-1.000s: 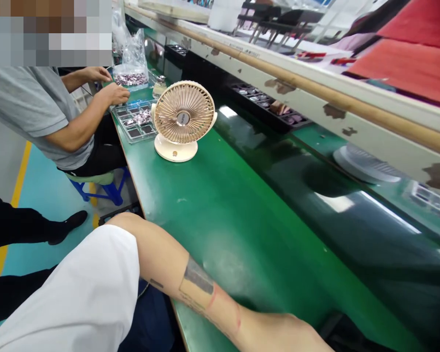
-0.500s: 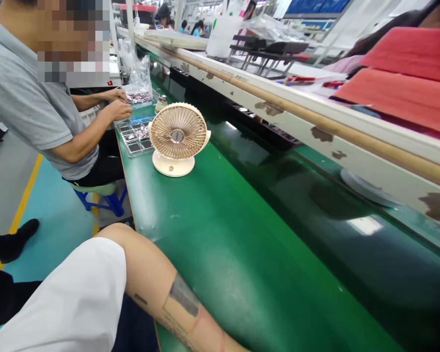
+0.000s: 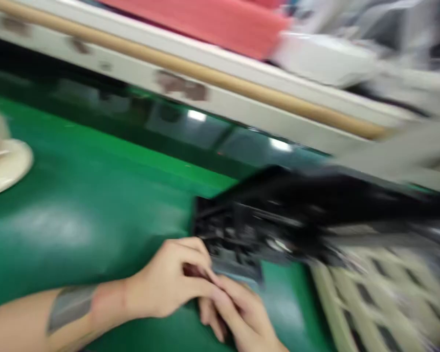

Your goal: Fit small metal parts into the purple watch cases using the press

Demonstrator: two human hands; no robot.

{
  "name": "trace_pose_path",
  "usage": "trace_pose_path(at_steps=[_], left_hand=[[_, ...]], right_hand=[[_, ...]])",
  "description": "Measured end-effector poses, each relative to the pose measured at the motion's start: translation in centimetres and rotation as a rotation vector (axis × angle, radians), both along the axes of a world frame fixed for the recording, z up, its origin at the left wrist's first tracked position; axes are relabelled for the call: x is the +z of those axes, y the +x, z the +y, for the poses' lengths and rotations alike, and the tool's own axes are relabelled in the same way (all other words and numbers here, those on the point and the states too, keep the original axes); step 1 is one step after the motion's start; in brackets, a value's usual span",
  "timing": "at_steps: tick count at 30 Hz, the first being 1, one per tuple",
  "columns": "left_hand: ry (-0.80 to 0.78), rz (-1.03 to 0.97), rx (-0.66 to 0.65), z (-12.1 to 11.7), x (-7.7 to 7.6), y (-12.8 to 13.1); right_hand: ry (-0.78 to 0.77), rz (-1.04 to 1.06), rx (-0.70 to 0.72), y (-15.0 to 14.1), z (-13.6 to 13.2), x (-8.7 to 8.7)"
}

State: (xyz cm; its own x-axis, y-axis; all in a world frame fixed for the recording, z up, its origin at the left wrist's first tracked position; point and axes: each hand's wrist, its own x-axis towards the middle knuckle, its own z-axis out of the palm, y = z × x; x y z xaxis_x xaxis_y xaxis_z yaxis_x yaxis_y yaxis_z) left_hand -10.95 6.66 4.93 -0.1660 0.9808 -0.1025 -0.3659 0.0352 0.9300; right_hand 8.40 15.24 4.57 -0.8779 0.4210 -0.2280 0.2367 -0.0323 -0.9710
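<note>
My left hand (image 3: 165,278) reaches in from the left over the green table top (image 3: 106,205), its fingers curled with thumb and fingertips pinched. My right hand (image 3: 247,313) comes from the bottom edge and its fingertips meet those of the left hand. Both hands are closed; whatever lies between the fingertips is too small or hidden to make out. Just beyond them sits a black object with several small compartments or parts (image 3: 231,234), blurred by motion.
A large dark shape (image 3: 337,200) stretches to the right edge. Below it lies a pale slotted tray (image 3: 385,298). The cream fan's base (image 3: 11,166) shows at the left edge. Along the back runs a white rail with a tan strip (image 3: 190,68), with red material (image 3: 209,24) above.
The view has swung right, away from the co-worker and most of the fan. Both my hands now show, together at the fingertips; before, only my left arm was visible.
</note>
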Motion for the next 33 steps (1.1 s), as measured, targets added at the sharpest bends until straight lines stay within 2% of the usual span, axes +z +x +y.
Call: trace_pose_path(at_steps=[1,3,5,8,11,14,17,20,23,26,29,33], left_hand=[[-0.056,-0.045,0.004,-0.3,0.2,-0.2],[-0.067,0.027,-0.013,-0.7,0.4,-0.7],[-0.032,0.092,-0.042,-1.0,0.4,-0.8],[-0.013,0.142,-0.073,-1.4,0.4,-0.8],[-0.01,0.213,-0.002,-1.3,0.3,-0.7],[0.026,0.283,0.113,-0.9,0.4,-0.6],[0.058,0.239,0.115,-0.7,0.8,-0.5],[0.095,0.195,0.067,-0.8,1.0,-0.7],[0.097,0.196,0.159,-0.8,1.0,-0.8],[0.077,0.197,0.247,-0.7,0.7,-0.7],[0.059,0.216,0.205,-0.6,0.4,-0.9],[0.064,0.298,0.176,-1.1,0.8,-1.2]], right_hand=[[-0.059,0.026,0.002,0.0,-0.4,0.1],[-0.15,0.107,0.01,-0.6,-0.1,0.1],[-0.167,0.159,-0.023,-0.9,0.5,0.0],[-0.203,0.224,0.027,-1.0,0.7,-0.3],[-0.223,0.273,0.051,-1.1,0.3,-0.5],[-0.257,0.319,-0.033,-1.7,0.0,-0.3],[-0.258,0.352,-0.087,-2.6,0.1,0.3],[-0.288,0.364,-0.015,-3.4,0.3,0.7],[-0.335,0.382,0.019,-4.0,0.0,0.7],[-0.312,0.399,-0.038,-4.2,-0.3,0.3],[-0.26,0.37,-0.075,-3.9,-0.1,0.1],[-0.295,0.328,-0.065,-3.2,0.2,0.1]])
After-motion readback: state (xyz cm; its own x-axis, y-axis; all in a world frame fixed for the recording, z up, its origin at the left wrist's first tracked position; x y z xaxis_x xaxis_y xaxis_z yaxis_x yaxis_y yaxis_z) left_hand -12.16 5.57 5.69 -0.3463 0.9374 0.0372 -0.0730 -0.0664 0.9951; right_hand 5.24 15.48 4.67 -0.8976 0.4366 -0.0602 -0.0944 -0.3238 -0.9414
